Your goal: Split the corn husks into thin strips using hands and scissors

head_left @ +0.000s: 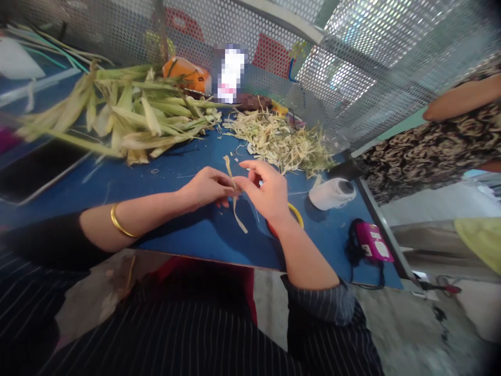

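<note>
My left hand point(207, 188) pinches a thin, pale, dry strip of plant leaf, which looks like corn husk point(240, 222). The strip's upper end sticks up above my fingers and its lower end hangs over the blue table. Meeting it from the right, my right hand point(268, 190) has its thumb against the strip beside my left fingertips. Its index finger is raised apart from the thumb, and its other fingers are partly hidden. A fine pale thread-like line point(257, 213) shows below my right hand. Behind my right wrist lies a yellow and red ring-shaped object point(296, 214), partly covered.
A heap of long husk leaves point(136, 115) lies at the back left, with shredded strips point(277, 138) to its right. A white thread cone point(332, 194) and a magenta box with black cord point(374, 243) are at the right. Perforated metal mesh point(344, 78) borders the table. Another person's arm point(465, 96) shows at right.
</note>
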`<state>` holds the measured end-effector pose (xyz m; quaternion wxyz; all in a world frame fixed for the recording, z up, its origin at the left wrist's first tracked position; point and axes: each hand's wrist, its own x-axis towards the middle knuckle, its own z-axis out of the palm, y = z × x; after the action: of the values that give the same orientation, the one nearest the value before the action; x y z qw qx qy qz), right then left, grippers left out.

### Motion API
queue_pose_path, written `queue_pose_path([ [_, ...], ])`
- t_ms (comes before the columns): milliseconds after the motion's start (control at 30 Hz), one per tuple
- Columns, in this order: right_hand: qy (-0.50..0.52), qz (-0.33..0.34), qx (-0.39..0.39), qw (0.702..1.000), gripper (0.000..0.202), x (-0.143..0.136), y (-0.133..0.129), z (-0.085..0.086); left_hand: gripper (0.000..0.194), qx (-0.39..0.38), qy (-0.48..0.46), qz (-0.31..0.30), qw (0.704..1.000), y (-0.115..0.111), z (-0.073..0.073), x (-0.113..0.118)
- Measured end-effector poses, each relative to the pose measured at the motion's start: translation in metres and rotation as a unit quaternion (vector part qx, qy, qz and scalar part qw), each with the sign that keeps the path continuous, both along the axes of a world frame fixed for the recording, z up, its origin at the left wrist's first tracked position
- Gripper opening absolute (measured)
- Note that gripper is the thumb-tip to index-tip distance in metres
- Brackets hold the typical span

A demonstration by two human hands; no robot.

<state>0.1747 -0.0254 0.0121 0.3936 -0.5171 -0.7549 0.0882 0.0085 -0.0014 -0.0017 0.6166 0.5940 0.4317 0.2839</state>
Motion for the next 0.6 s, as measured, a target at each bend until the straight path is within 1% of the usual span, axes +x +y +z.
queue_pose_path([
  [67,0.001,0.037,-0.021,0.999,0.015,-0.003,-0.001,-0.002,0.014,0.006,0.015,-0.027,0.999,-0.003,-0.002,0.002],
  [100,0.002,0.04,-0.017,0.999,0.011,-0.004,-0.001,-0.003,0.017,0.011,0.018,-0.035,0.999,-0.003,-0.002,0.002],
  [133,0.004,0.04,-0.006,0.999,0.011,-0.006,-0.003,-0.003,0.02,0.015,0.019,-0.036,0.999,-0.002,-0.003,0.002],
  [233,0.013,0.031,0.027,0.999,0.008,-0.008,-0.007,-0.001,0.025,0.005,0.014,-0.003,1.0,0.003,-0.006,0.0],
  [333,0.003,0.027,0.034,0.999,0.004,-0.009,-0.01,0.001,0.024,0.005,0.016,0.022,1.0,0.007,-0.008,-0.002],
  [433,-0.002,0.017,0.036,0.999,0.005,-0.011,-0.012,0.001,0.022,0.052,0.045,0.019,0.997,0.007,-0.009,-0.003],
  [533,-0.005,0.019,0.029,0.999,0.014,-0.012,-0.011,-0.001,0.022,0.105,0.072,0.007,0.992,0.004,-0.009,-0.004],
  [600,0.015,0.007,0.004,1.0,0.02,-0.012,-0.008,-0.004,0.022,0.137,0.084,0.004,0.987,0.002,-0.009,-0.005],
])
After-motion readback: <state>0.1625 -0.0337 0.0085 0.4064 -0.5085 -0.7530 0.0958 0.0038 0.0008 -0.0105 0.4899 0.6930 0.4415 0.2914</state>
